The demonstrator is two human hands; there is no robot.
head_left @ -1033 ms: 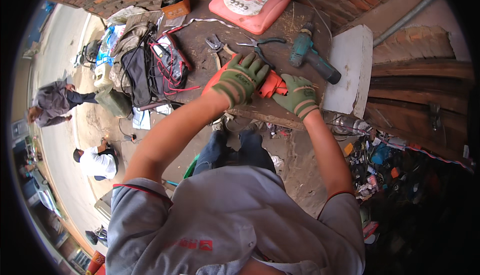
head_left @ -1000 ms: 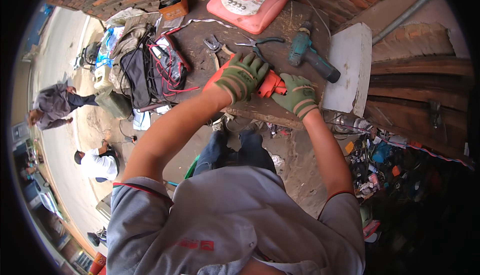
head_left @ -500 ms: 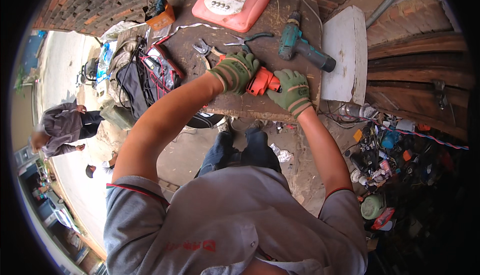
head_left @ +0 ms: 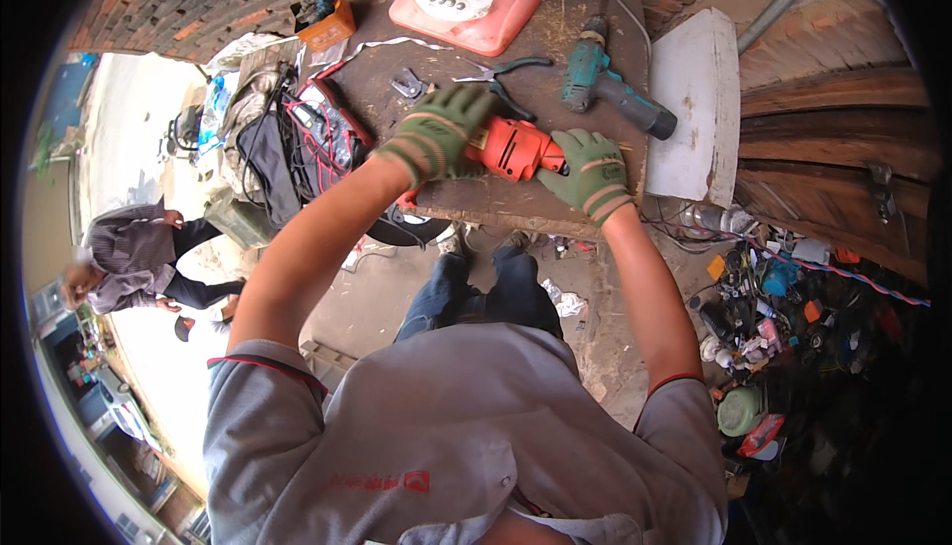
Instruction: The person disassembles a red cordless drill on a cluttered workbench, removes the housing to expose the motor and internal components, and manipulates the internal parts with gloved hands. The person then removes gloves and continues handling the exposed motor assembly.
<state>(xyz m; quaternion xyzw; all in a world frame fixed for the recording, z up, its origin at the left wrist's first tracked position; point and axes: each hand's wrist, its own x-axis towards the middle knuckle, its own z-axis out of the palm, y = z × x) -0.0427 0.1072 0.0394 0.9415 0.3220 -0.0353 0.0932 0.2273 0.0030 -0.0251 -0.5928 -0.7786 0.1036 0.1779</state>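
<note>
My left hand [head_left: 436, 134], in a green striped glove, is closed over the left part of a red power tool [head_left: 515, 152] lying at the table's front. My right hand [head_left: 585, 174], also gloved, grips the tool's right end, its thumb below. The tool's left end is partly hidden by my left hand. Just beyond lie dark-handled pliers [head_left: 515, 105] and a small metal cutting tool [head_left: 408, 82], with another pair of pliers [head_left: 525, 64] farther back. A teal cordless drill [head_left: 585, 71] lies behind my right hand.
The wooden table [head_left: 516, 208] also carries a pink-and-white appliance [head_left: 504, 29], an orange box [head_left: 327, 31] and a dark bag with cables [head_left: 266, 163]. A white board [head_left: 692, 109] borders its right. Debris [head_left: 764, 337] lies lower right. People [head_left: 134, 252] are at left by the road.
My left hand has moved leftward, showing more of the red tool between my hands. The view has shifted slightly. The people at left now appear lower, and the crouching one is mostly hidden.
</note>
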